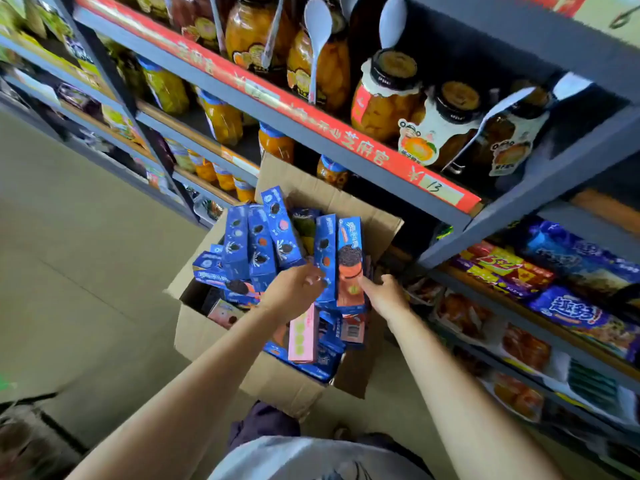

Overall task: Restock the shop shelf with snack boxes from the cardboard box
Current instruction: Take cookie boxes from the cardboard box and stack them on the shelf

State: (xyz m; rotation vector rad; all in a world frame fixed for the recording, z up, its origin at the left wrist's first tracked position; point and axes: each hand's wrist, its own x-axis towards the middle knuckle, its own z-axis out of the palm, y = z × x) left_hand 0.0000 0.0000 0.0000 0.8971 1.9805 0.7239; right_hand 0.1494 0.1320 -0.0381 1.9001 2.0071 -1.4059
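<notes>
Both our left hand [298, 289] and right hand [382, 294] grip blue snack boxes [337, 261] above a still-full cardboard box [214, 327], restocking barely begun.

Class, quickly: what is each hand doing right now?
Left hand: holds a fan of blue boxes.
Right hand: grips one blue-and-orange box by its edge.

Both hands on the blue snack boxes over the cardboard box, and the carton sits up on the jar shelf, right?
Not quite. The head view shows the cardboard box on the floor in front of the shelving, below the jar shelf, not on it. The rest holds: left hand and right hand hold the blue snack boxes above it.
</notes>
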